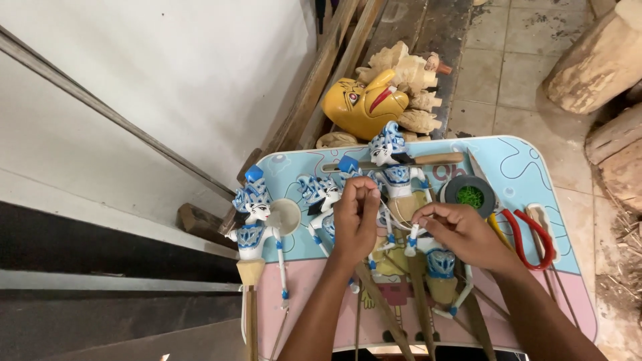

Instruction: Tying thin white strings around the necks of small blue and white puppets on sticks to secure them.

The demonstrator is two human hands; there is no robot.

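Two hands work close together over a small lap table (535, 180) with a pastel blue and pink cartoon top. The left hand (354, 220) has its fingertips pinched shut above a white-and-blue rod puppet (321, 200), apparently on a fine thread (too thin to be sure of). The right hand (461, 234) is likewise closed to a pinch, thumb and forefinger on the slim white arm of another puppet (438, 261) lying beneath it; holding at the tips seems to suit such small jointed parts. Both puppets lie flat with their wooden rods pointing toward the person, which keeps the limbs reachable. They look carved and glossy with paint, the crowns scalloped. A third puppet (253, 220) rests at the table's left edge, a fourth (391, 157) farther back. Red-handled pliers (531, 237) and a dark tape roll (470, 194) lie right; a yellow carved mask (364, 103) sits beyond.
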